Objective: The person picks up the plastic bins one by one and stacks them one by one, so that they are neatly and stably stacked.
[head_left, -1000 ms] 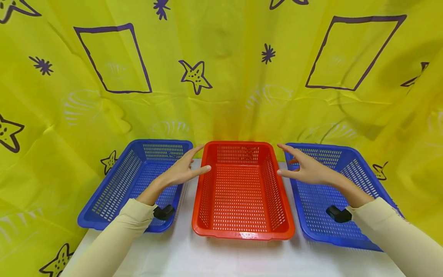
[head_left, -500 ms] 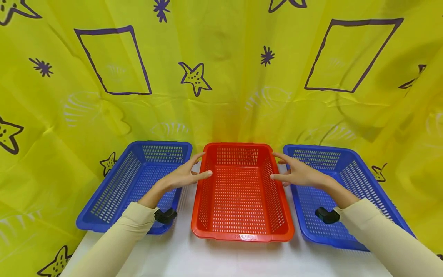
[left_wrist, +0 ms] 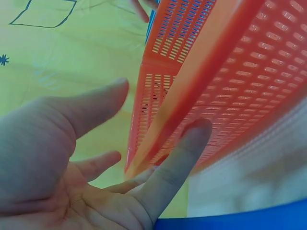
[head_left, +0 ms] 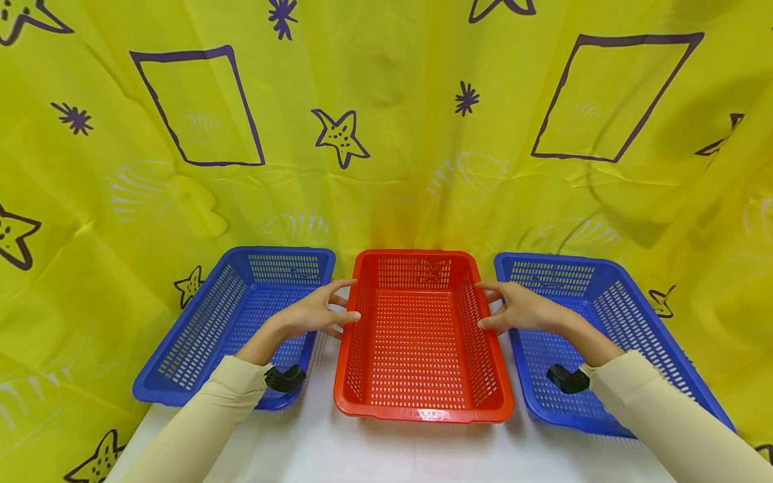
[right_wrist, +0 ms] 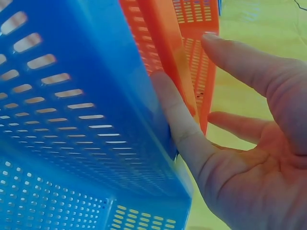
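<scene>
A red perforated plastic basket (head_left: 424,414) sits in the middle, with nothing in it. My left hand (head_left: 306,315) is at its left rim, thumb over the rim and the other fingers on the outer side. In the left wrist view, the left thumb stands apart from the rim, while a fingertip (left_wrist: 199,129) is right at the basket's outer wall. At the right rim, my right hand (head_left: 527,310) mirrors this pose. The right wrist view shows its index finger (right_wrist: 175,110) between the red basket (right_wrist: 168,43) and a blue basket (right_wrist: 115,72), thumb raised above the red rim.
Blue perforated baskets stand on both sides, one at left (head_left: 199,342) and one at right (head_left: 640,315), each under a forearm. All rest on a white table (head_left: 386,453). Behind hangs a yellow curtain (head_left: 392,188) with starfish drawings.
Both hands have come in and down to the red basket's side rims, the right hand shifting left from over the right blue basket. The baskets have stayed in place.
</scene>
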{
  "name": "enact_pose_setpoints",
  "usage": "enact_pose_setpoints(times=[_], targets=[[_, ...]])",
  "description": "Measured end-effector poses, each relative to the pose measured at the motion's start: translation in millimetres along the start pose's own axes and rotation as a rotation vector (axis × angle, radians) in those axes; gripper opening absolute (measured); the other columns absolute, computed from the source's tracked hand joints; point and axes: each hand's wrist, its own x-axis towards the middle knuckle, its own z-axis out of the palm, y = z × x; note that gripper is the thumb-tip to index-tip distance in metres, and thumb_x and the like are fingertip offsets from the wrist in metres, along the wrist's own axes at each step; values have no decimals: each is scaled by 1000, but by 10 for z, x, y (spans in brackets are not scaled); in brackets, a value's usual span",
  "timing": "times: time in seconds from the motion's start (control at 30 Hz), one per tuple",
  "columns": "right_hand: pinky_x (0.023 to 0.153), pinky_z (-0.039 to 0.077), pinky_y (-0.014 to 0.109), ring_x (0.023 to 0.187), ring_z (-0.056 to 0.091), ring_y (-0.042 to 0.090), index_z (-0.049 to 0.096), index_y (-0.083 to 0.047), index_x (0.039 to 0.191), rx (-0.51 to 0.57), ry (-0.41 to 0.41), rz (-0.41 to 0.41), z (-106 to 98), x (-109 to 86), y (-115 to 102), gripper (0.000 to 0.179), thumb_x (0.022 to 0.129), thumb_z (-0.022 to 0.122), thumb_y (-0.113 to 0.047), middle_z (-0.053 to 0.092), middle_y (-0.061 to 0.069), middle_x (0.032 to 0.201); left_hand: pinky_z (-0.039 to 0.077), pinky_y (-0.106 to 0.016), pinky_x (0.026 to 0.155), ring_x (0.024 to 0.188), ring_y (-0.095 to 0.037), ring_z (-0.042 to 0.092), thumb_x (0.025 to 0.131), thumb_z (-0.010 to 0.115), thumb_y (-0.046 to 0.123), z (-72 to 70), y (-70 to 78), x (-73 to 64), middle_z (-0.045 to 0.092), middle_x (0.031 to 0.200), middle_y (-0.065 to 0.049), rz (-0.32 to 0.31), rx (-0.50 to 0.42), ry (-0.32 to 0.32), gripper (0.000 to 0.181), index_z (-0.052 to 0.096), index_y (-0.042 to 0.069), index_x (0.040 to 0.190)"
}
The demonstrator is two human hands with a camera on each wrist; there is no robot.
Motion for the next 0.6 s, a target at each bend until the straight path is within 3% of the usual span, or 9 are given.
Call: enact_pose_setpoints(times=[0.3,0.6], targets=[[85,61,45,91,75,27,30,16,152,-57,5,-20,19,-34,4,78,92,75,-6,51,38,135,63,-48,76,86,-31,72,92,71,-6,7,-32,2,50,127,-31,11,-23,0,80,29,4,160],[86,61,45,93,75,27,32,17,151,-61,11,-27,27,-29,48,77,91,76,-4,53,38,132,63,-51,76,80,-29,72,90,70,-11,21,-43,3,50,123,-30,14,-25,10,78,34,1,158]])
